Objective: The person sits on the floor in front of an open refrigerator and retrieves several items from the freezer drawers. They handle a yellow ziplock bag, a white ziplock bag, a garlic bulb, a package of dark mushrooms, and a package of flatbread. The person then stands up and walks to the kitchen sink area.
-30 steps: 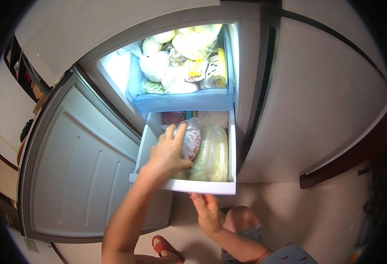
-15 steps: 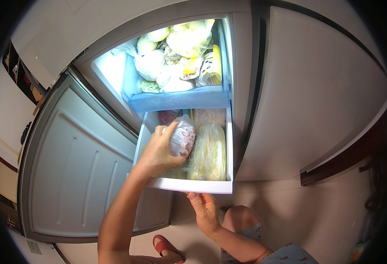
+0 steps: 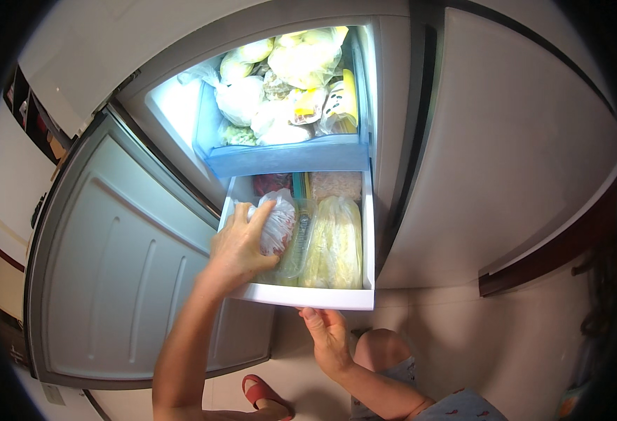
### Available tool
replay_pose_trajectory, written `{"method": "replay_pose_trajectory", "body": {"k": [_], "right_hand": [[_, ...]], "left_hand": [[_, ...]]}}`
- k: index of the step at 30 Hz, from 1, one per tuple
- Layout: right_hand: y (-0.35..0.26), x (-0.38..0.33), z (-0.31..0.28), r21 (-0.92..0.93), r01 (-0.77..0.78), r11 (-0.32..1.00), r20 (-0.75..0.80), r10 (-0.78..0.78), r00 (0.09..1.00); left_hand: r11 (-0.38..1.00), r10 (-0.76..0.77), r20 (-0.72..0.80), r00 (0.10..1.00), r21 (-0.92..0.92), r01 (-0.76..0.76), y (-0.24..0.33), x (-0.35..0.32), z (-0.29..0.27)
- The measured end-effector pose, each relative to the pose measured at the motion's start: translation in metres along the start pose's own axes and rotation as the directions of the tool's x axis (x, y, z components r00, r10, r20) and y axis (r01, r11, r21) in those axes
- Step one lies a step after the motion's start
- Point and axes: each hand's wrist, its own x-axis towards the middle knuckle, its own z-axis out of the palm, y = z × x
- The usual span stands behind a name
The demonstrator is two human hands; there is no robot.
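Inside the pulled-out white lower drawer (image 3: 322, 297), my left hand (image 3: 242, 243) grips a whitish plastic bag (image 3: 278, 223) with reddish contents, at the drawer's left side. Beside that bag stands a clear plastic container (image 3: 300, 242). Farther right lie long clear bags of pale yellow food (image 3: 334, 242). At the back are a dark red package (image 3: 272, 184) and a bag of pale pinkish food (image 3: 335, 185). My right hand (image 3: 328, 338) holds the drawer's front edge from below, its thumb showing and the other fingers partly hidden.
Above, a blue translucent drawer (image 3: 291, 156) is filled with bagged food. The open freezer door (image 3: 123, 259) stands at the left, and a closed grey door panel (image 3: 512, 154) at the right. My foot in a red slipper (image 3: 258, 390) is on the tiled floor.
My left hand has shifted left with the whitish bag, uncovering more of the clear container beside it. My right hand stays at the drawer front.
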Motion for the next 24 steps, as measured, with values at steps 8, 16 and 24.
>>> {"method": "replay_pose_trajectory", "body": {"k": [8, 16, 24], "right_hand": [[0.002, -0.001, 0.000, -0.003, 0.000, 1.000, -0.036, 0.000, 0.999], [0.002, -0.001, 0.001, -0.139, 0.006, 0.990, -0.075, -0.016, 0.997], [-0.020, 0.059, 0.010, -0.145, 0.108, 0.983, -0.113, -0.125, 0.986]], "left_hand": [[0.999, 0.033, 0.075, 0.997, -0.009, -0.032, 0.006, -0.004, -0.006], [0.982, -0.094, -0.147, 0.985, -0.178, 0.067, 0.007, -0.024, -0.016], [0.937, -0.050, -0.427, 0.903, -0.332, -0.105, 0.019, -0.082, -0.045]]}}
